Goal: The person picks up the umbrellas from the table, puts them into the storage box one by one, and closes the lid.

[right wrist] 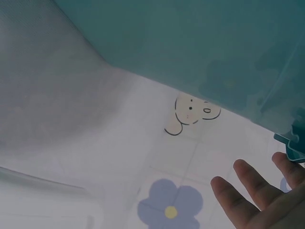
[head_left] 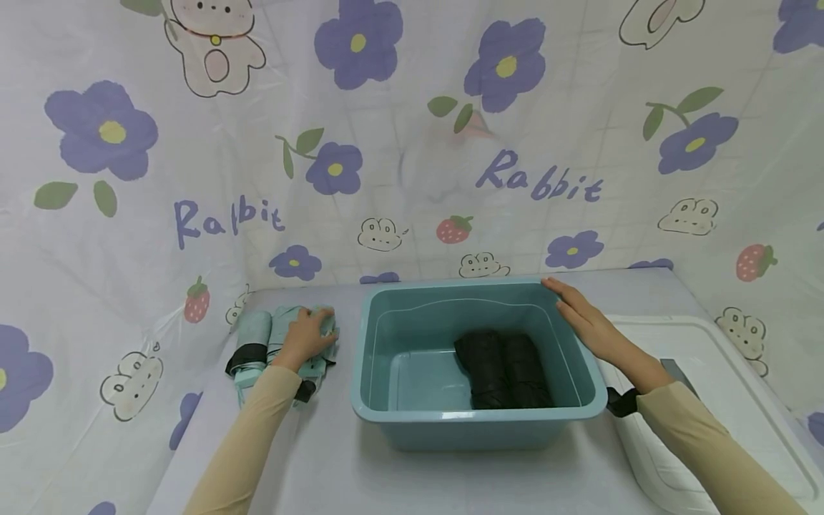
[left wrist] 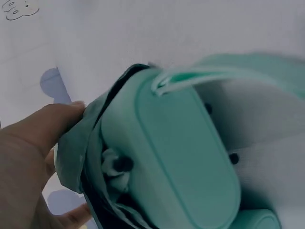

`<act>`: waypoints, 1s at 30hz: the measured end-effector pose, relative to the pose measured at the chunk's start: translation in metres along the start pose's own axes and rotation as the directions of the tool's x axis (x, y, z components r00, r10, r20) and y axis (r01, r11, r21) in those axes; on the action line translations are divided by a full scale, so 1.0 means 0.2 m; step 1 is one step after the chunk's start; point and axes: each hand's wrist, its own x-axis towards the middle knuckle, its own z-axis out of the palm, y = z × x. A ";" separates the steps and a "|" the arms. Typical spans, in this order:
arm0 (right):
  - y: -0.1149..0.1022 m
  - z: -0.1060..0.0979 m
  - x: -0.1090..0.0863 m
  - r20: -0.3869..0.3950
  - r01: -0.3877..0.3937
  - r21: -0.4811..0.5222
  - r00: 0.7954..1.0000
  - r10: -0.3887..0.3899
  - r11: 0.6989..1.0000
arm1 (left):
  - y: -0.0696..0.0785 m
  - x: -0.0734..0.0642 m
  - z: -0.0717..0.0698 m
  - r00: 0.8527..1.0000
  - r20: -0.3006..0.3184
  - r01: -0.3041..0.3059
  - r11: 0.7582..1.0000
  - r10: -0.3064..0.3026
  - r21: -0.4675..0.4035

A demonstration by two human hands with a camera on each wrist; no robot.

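My left hand (head_left: 304, 337) grips a mint-green rolled fabric bundle (head_left: 280, 323), left of the blue bin (head_left: 476, 432). Seen from the left wrist, a smooth mint, oval-ended piece (left wrist: 176, 152) with a strap (left wrist: 228, 74) sits in the fabric, and my thumb lies along the fabric's edge. Another mint roll (head_left: 254, 327) with a black band lies beside it. My right hand (head_left: 592, 330) rests with straight fingers against the bin's right rim near the back corner. Inside the bin, two black rolled bundles (head_left: 488, 366) lie side by side on the right.
A white lid (head_left: 727, 386) with a grey handle lies flat to the right of the bin, partly under the right forearm. A black strap (head_left: 621, 402) shows at the right wrist. Behind the table hangs a printed curtain (head_left: 412, 186) with flowers and rabbits.
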 end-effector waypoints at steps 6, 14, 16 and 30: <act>0.00 0.00 0.00 0.012 -0.004 0.010 1.000 0.004 1.000 | 0.02 0.02 -0.03 0.997 0.069 0.040 0.998 -0.043 0.051; 0.00 0.01 -0.01 0.005 -0.003 0.014 1.000 0.003 1.000 | 0.07 0.05 -0.06 0.988 0.138 0.067 0.996 -0.074 0.054; 0.00 0.01 -0.01 0.005 -0.004 0.015 1.000 0.004 1.000 | 0.07 0.05 -0.06 0.986 0.144 0.079 0.996 -0.085 0.047; -0.01 -0.01 -0.01 0.006 -0.008 0.019 1.000 0.008 1.000 | 0.07 0.05 -0.06 0.993 0.090 0.073 0.997 -0.074 0.010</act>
